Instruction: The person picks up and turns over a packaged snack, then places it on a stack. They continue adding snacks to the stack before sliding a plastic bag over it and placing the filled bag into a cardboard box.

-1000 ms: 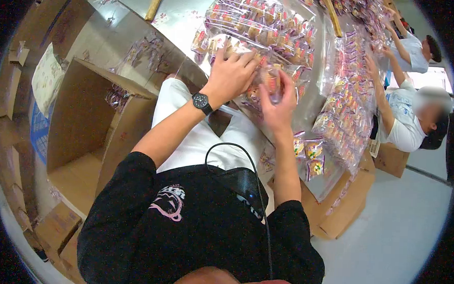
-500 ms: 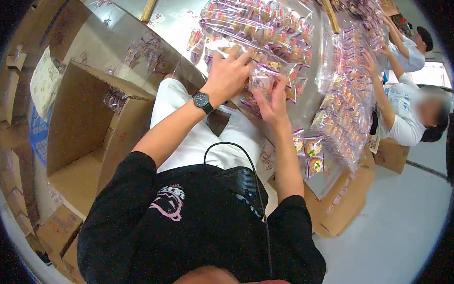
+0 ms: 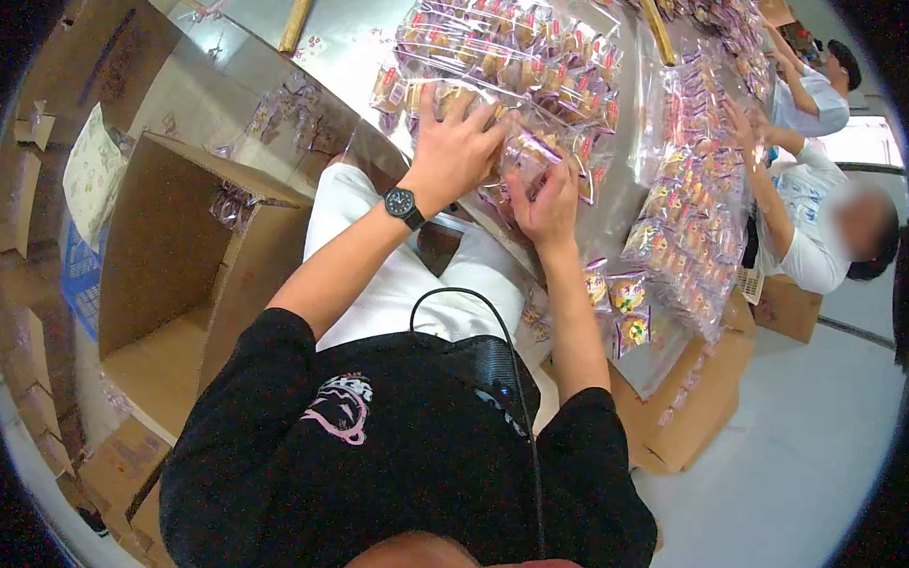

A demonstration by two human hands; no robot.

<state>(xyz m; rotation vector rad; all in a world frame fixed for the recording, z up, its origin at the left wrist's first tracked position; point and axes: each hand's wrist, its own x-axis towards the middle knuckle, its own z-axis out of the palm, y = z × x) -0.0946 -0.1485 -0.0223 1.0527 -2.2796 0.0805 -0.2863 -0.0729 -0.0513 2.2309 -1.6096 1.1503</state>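
My left hand, with a black watch at the wrist, rests with fingers spread on wrapped snacks at the near edge of a large clear bag. Beside it my right hand is closed on a small clear and purple packet, thumb and fingers pinching it. The bag holds rows of brown items in purple-edged wrappers. A few yellow and purple packets lie near my right forearm.
An open cardboard box stands at left beside a blue crate. More bagged packets cover the right side of the metal table. Two co-workers reach in from the right. Golden bars lie on the table.
My left hand's fingers have spread slightly over the snacks. My right hand's fingers have drawn in on the small packet, which has turned a little.
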